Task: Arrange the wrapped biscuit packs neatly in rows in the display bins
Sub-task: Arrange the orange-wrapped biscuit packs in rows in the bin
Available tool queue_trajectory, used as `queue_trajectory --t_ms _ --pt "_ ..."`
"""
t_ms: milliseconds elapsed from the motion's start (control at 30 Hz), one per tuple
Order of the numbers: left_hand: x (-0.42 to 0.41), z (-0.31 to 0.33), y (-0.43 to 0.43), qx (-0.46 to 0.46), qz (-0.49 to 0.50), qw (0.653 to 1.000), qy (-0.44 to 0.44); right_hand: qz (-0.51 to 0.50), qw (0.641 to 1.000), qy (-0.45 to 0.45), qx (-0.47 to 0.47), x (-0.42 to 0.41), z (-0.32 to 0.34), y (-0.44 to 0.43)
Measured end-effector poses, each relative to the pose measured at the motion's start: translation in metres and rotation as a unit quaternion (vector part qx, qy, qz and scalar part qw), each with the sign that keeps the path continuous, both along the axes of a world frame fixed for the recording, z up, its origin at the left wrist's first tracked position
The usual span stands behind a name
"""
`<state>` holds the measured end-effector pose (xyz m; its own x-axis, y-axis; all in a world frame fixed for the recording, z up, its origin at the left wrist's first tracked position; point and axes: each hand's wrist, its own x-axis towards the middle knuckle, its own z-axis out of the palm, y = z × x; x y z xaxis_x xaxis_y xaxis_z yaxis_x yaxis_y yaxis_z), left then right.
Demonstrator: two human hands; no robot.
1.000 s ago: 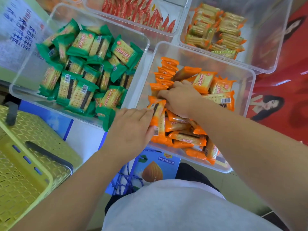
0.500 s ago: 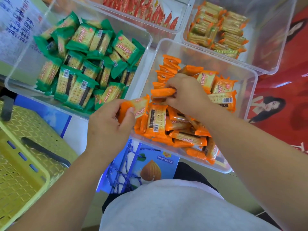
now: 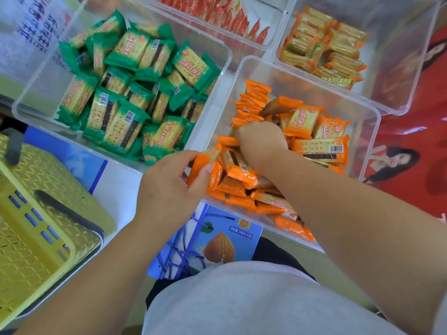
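An orange biscuit pack (image 3: 203, 163) sits at the near left edge of the clear bin (image 3: 314, 86), pinched between the left hand's (image 3: 169, 189) thumb and fingers. The right hand (image 3: 261, 141) curls down among the loose orange packs (image 3: 316, 148) inside; its fingers are hidden, so I cannot tell their hold. Green packs (image 3: 135, 88) fill the bin beside it.

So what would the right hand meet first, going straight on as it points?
Right hand likely meets the upright row of orange-wrapped biscuit packs along the clear plastic bin's left wall; depth unclear.
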<state>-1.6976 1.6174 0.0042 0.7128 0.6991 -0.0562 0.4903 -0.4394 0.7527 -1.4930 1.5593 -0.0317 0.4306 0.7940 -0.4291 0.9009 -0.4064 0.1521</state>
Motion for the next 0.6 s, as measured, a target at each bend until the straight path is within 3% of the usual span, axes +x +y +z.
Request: queue_trajectory --t_ms 100,233,367,533,600 --pt "0.000 0.000 -0.001 0.001 -0.011 1.000 0.000 -0.016 1.000 0.017 -0.013 0.001 0.001 0.006" --pt "0.001 0.001 -0.001 -0.006 -0.010 1.000 0.002 -0.020 0.994 0.105 -0.012 0.010 0.009 0.002" --pt "0.006 0.004 -0.003 0.006 0.004 1.000 -0.007 -0.096 0.976 0.159 0.113 0.018 0.019 -0.016" --pt "0.013 0.008 -0.004 0.018 -0.011 1.000 -0.007 -0.100 0.942 0.179 0.266 -0.001 0.025 -0.039" --pt "0.018 0.010 -0.002 0.028 -0.019 0.999 -0.007 -0.088 0.923 0.233 0.294 -0.006 0.025 -0.045"
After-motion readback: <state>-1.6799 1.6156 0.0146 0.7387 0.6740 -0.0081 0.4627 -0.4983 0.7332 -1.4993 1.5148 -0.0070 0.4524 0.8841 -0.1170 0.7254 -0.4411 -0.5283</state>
